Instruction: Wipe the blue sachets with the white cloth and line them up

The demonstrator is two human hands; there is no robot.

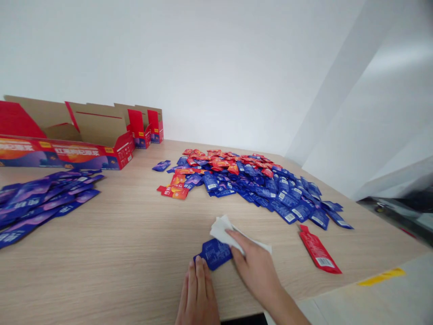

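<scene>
The two hands are held apart, close together at the lower middle of the frame, with a blue foil sachet (pixel 214 254) lying between them. The left hand (pixel 198 293) is kept open, and its straight fingers (pixel 199 271) touch the sachet's lower end, apparently so that the sachet is steadied against the table. A crumpled white wipe (pixel 223 229) is gathered under the right hand (pixel 255 266) and pressed onto the sachet's upper side, seemingly so that pressure can be applied through it while the sachet is held in place.

Just right of the right hand, a single red sachet (pixel 320 250) is laid apart, barcode up, which suggests it has been kept separate from the rest. Beyond the hands, a large heap of blue and red sachets (pixel 250 180) is spread across the middle of the light wood-grain table (pixel 101 275). A small cluster of blue sachets (pixel 161 165) lies just left of the heap. At the left edge, purple sachets (pixel 43 203) are laid in overlapping rows, an arrangement that looks deliberate. Open red and cardboard display cartons (pixel 84 151) are lined up along the far edge at upper left, their flaps raised.
</scene>
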